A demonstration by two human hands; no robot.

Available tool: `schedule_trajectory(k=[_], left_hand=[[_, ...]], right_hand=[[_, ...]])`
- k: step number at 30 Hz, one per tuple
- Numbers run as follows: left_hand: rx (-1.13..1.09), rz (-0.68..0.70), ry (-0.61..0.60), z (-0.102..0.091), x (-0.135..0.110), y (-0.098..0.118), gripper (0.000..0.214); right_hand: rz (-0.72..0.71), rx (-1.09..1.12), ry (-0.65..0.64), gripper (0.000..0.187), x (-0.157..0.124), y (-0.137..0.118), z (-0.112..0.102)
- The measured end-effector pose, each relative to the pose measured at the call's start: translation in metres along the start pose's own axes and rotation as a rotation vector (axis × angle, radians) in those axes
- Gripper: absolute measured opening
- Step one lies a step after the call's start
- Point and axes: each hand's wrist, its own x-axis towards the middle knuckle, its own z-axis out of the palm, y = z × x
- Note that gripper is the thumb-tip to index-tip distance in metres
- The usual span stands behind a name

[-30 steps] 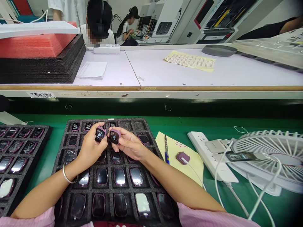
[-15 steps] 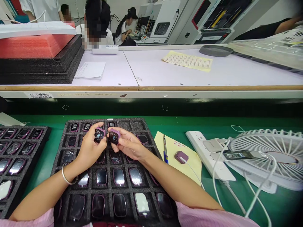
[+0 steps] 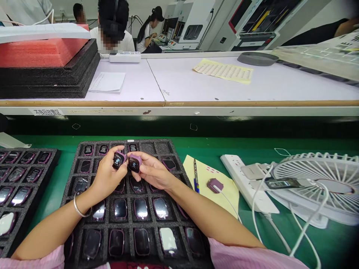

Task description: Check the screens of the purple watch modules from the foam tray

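Observation:
My left hand [image 3: 108, 173] grips a purple smartwatch body [image 3: 119, 160] between thumb and fingers; its dark screen shows a lit blue-white picture. Close beside it, my right hand [image 3: 154, 170] pinches a second purple smartwatch body [image 3: 134, 163], whose screen is mostly dark with a faint picture. Neither watch has a strap that I can see. Both are held over a black foam tray [image 3: 130, 220] with square compartments. Several more watch bodies lie face up in it, some lit with white text, and one screen [image 3: 168, 241] looks white. My forearms hide part of the tray.
A second foam tray of watches [image 3: 32, 190] lies at the left. On the right are yellow paper [image 3: 224, 201], a pen [image 3: 196, 175], a purple block with a white cable [image 3: 215, 185], a power strip [image 3: 246, 183] and a fan [image 3: 316, 183]. Foam trays are stacked on the shelf [image 3: 179, 86]; people sit beyond.
The watch in my right hand has turned slightly, and its screen picture looks fainter. Both hands otherwise stay nearly in place, and the camera view has shifted a little.

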Motion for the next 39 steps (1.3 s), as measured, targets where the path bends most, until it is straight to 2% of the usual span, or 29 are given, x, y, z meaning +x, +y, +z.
schedule_trajectory(k=[4,6,10,12,17,23,32,39], left_hand=[[-0.109,-0.096,0.005,0.000,0.005,-0.003,0.043],[-0.273,-0.196,0.001,0.001,0.008,-0.005,0.046],[-0.655,-0.492,-0.089,0.002,0.014,-0.004,0.062],[-0.762,-0.551,-0.101,0.001,0.015,-0.003,0.065],[-0.783,-0.462,-0.135,-0.001,0.016,-0.003,0.063],[-0.738,-0.416,-0.139,0.000,0.015,-0.007,0.053],[-0.772,-0.445,-0.166,0.000,0.015,-0.010,0.038],[-0.764,-0.442,-0.193,0.001,0.014,-0.009,0.036]], right_hand=[[-0.004,-0.004,0.040,0.051,0.003,0.000,-0.001],[-0.009,0.009,0.109,0.053,0.007,0.000,-0.002],[-0.001,0.032,0.200,0.054,0.011,0.000,-0.006],[0.007,0.017,0.207,0.050,0.012,-0.001,-0.008],[-0.007,-0.042,0.224,0.039,0.013,-0.001,-0.011],[-0.069,-0.143,0.260,0.038,0.012,-0.001,-0.010],[-0.110,-0.278,0.247,0.036,0.010,-0.001,-0.012],[-0.122,-0.294,0.242,0.034,0.010,0.000,-0.010]])
